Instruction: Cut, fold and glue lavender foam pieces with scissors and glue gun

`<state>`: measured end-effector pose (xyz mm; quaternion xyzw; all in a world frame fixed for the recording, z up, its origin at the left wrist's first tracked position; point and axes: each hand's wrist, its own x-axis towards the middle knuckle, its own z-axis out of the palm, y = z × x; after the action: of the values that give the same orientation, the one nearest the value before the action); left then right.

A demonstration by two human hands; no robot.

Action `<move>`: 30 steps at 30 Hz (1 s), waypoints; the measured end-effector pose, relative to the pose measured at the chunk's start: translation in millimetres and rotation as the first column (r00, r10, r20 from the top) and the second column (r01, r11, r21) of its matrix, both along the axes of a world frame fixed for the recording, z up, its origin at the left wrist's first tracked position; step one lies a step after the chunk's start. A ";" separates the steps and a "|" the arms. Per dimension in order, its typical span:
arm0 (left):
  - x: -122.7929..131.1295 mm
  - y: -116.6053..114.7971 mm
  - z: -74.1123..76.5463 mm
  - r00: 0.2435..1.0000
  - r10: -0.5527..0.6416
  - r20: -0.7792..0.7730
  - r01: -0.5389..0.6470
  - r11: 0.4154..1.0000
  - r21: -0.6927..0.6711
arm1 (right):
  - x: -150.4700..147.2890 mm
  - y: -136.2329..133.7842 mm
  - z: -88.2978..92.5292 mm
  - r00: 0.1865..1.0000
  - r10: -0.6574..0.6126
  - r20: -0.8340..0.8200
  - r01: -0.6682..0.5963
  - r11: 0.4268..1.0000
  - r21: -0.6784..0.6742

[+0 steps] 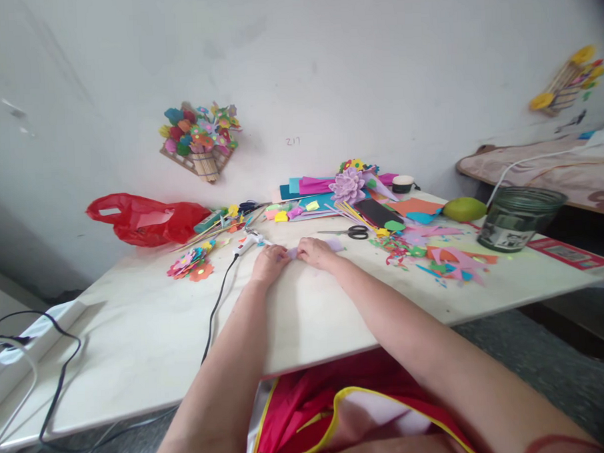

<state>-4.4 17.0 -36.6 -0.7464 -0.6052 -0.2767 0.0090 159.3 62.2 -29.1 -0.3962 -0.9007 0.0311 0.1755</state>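
Observation:
Both my hands are together over the middle of the white table, closed on a small light purple piece of foam or paper. My left hand pinches its left end, and my right hand grips it from the right. Part of the piece is hidden under my fingers. Another bit of light purple sheet shows just past my right hand. A white glue gun lies close to my left hand, its black cord trailing toward me. Black-handled scissors rest beyond my right hand.
Foam flowers and a red plastic bag are at left. Colored scraps, a green fruit and a glass jar stand at right. A large purple flower sits behind on stacked sheets. A power strip lies at the left edge.

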 end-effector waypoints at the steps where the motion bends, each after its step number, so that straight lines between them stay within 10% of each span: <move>1: 0.4 0.1 0.3 1.000 0.005 -0.005 -0.005 1.000 -0.011 | 0.0 0.3 -0.7 1.000 -0.004 -0.004 0.004 1.000 0.004; 30: 3.6 -2.9 1.2 0.991 0.121 -0.054 -0.124 0.989 -0.074 | 2.3 1.7 3.1 0.995 -0.104 0.002 0.104 0.992 -0.066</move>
<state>-0.8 14.1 -35.5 -0.7142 -0.6598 -0.2333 0.0120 161.5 63.9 -26.0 -0.4480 -0.8773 0.0519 0.1644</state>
